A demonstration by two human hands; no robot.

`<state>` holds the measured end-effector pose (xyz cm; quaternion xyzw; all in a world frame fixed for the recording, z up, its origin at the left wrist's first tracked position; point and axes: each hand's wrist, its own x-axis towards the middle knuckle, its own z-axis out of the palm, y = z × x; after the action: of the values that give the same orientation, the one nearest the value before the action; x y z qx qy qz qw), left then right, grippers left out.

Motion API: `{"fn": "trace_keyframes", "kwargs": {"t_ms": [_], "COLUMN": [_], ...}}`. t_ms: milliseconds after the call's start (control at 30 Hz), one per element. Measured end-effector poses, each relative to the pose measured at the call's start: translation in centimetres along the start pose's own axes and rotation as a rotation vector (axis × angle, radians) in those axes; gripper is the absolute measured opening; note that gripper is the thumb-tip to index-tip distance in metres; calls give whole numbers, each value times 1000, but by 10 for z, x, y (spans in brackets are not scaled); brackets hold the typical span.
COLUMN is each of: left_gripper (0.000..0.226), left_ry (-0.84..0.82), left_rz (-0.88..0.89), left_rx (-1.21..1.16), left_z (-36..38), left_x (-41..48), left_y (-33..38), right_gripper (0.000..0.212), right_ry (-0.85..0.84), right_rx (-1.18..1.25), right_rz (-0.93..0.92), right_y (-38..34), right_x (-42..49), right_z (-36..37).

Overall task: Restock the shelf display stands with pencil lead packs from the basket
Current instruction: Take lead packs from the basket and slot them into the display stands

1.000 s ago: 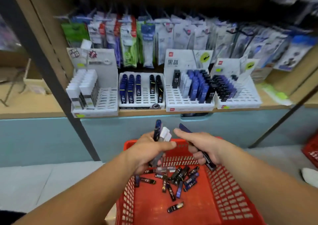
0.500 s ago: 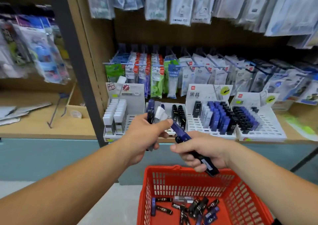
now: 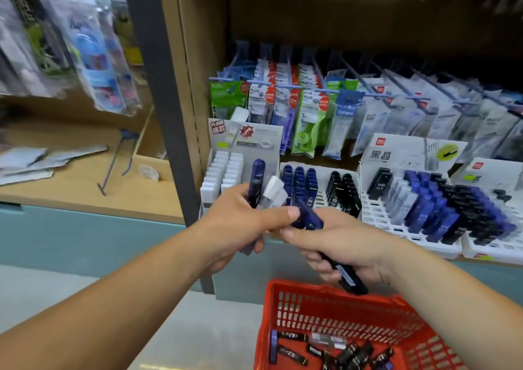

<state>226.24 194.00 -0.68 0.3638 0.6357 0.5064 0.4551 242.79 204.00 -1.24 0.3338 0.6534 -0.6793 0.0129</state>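
My left hand (image 3: 240,225) grips a small bunch of pencil lead packs (image 3: 267,190), one dark blue and two white-capped, held upright in front of the leftmost display stand (image 3: 246,140). My right hand (image 3: 339,245) grips dark blue and black lead packs (image 3: 308,219) that slant down to the right, their lower ends sticking out below my fingers. The two hands touch at the thumbs. Below them the red basket (image 3: 334,307) holds several loose packs (image 3: 339,351). White slotted stands (image 3: 402,222) on the shelf carry rows of blue, black and clear packs.
Bagged stationery (image 3: 311,109) hangs on pegs behind the stands. A dark metal upright (image 3: 161,92) divides this bay from the left one, where papers (image 3: 36,160) lie on a wooden shelf (image 3: 85,188). More bagged goods (image 3: 85,44) hang at upper left.
Both hands rose out of the basket to shelf height and came together. The view lifted and moved closer to the stands, so the basket now sits at the bottom edge.
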Motion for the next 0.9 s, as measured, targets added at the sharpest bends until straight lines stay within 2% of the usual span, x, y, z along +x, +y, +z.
{"fn": "trace_keyframes", "kwargs": {"t_ms": [67, 167, 233, 367, 500, 600, 767, 900], "left_gripper": [33, 41, 39, 28, 29, 31, 27, 31], "left_ry": [-53, -96, -83, -47, 36, 72, 203, 229], "left_rz": [-30, -41, -51, -42, -85, -116, -191, -275], "left_rx": [-28, -67, -67, -65, -55, -38, 1, -14], "left_z": [-11, -19, -19, -19, -29, -43, -62, -78], "left_x": [-3, -6, -6, -9, -15, -17, -20, -21], "left_y": [-3, -10, -14, -18, -15, -20, -26, -34], "right_gripper": [14, 19, 23, 17, 17, 18, 12, 9], "right_ry": [134, 171, 162, 173, 258, 342, 605, 677], "right_rx": [101, 253, 230, 219, 288, 252, 181, 65], "right_rz": [-66, -167, -179, -202, -225, -230, -282, -343], "right_y": [-4, -11, -14, -14, -19, -20, -27, -30], "right_x": [7, 13, 16, 22, 28, 34, 44, 53], "right_z": [-2, 2, 12, 23, 15, 13, 12, 16]}}
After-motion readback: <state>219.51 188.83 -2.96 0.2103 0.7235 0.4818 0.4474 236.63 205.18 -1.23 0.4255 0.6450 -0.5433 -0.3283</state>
